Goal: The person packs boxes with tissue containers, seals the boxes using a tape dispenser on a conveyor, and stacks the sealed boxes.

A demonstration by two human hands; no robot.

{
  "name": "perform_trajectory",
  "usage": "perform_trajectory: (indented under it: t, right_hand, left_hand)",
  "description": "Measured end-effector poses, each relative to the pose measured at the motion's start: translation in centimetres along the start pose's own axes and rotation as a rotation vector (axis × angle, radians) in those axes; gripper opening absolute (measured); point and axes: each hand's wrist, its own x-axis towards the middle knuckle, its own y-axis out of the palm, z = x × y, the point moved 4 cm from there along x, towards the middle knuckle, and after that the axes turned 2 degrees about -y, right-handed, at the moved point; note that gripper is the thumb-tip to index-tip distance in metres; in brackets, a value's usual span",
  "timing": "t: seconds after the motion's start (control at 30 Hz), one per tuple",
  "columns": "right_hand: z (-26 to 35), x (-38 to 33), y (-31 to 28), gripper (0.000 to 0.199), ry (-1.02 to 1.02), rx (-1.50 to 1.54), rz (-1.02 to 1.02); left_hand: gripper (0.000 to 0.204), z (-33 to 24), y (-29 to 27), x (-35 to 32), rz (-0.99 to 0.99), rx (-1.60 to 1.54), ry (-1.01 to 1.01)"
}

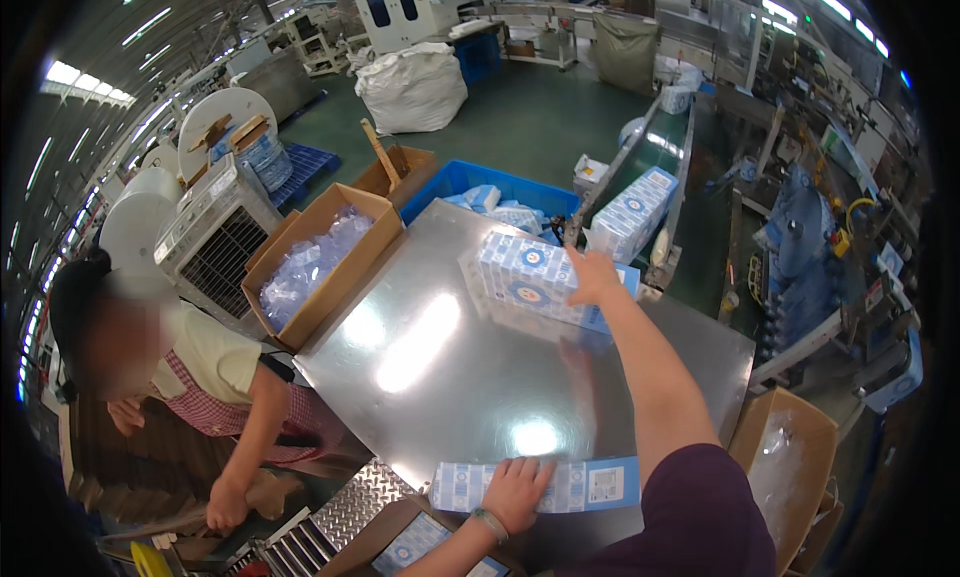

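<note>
— Reaching far across the steel worktop (430,377) with the right hand (590,275), fingers spread and laid on the blue-and-white bundle of packs (525,277) at the far edge, just near of the blue crate (470,177).

— Gripping it, or only touching?

— Touching for certain; cannot tell whether closed round it. Open-looking, palm on the right end of the bundle.

— And the left hand (515,492)?

— Pressing flat, fingers released, on a long flat pack (560,485) at the near edge of the worktop, right above an open box (420,547).

— Step in hand, then?

— Looks like fetching the far bundle while steadying the near pack. Seems early: bundle not yet lifted, resting on the worktop.

— Next move calls for what?

— Probably a firm clasp round the bundle's right end, then a straight pull toward the near edge, keeping clear of the cardboard box of clear bags (320,262) on the left.

— Anybody else close?

— Another person (190,367) bent low at near left, well apart from both hands.
</note>
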Motion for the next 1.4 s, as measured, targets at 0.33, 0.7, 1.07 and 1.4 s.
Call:
perform_trajectory:
  t: [0.33, 0.7, 1.07, 1.4]
  right_hand:
    - [6.9, -26.4, 0.4, 0.108, 0.001, 0.101, 0.179]
    - [14.1, -43.6, 4.7, 0.06, 0.625, 2.252, 0.275]
    - [37.8, -49.7, 0.8, 0.076, -0.056, 1.643, 0.107]
    - [50.1, -43.4, 19.4, 0.057, -1.215, -0.079, 0.065]
  left_hand:
    - [0.066, 4.2, -10.5, -13.7, -0.807, -0.146, -0.118]
    - [0.07, 0.4, -4.2, -35.1, -1.133, -0.831, -0.574]
    - [0.102, 3.5, 16.2, -44.8, -0.042, -0.094, -0.83]
    - [0.101, 2.0, 14.6, -47.2, 0.059, -0.141, -1.006]
